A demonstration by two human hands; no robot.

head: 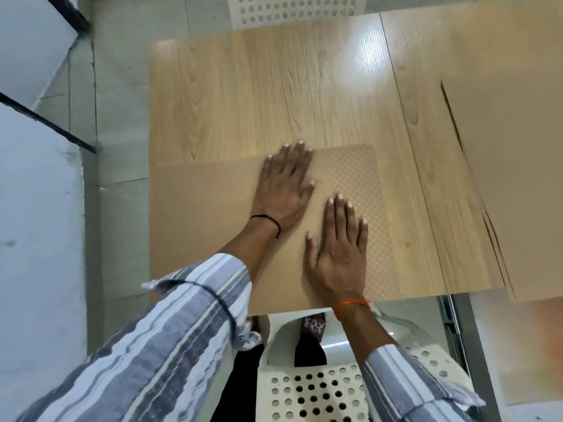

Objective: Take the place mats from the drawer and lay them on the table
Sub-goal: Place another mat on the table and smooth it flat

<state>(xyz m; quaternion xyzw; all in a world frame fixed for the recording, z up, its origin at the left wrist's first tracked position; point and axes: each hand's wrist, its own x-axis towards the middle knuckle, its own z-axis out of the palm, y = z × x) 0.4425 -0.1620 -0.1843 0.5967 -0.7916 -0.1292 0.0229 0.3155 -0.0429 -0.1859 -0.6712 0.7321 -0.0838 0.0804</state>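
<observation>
Mat (207, 226) flat at table (243, 95) near edge | left hand (285, 184), right hand (338, 254) flat on mat, fingers spread, holding nothing | tip: smooth outward, square mat to table edge.

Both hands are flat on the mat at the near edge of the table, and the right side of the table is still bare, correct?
Not quite. Both hands, left hand and right hand, lie flat on the mat, but the head view shows more mats already on the table's right side.
</observation>
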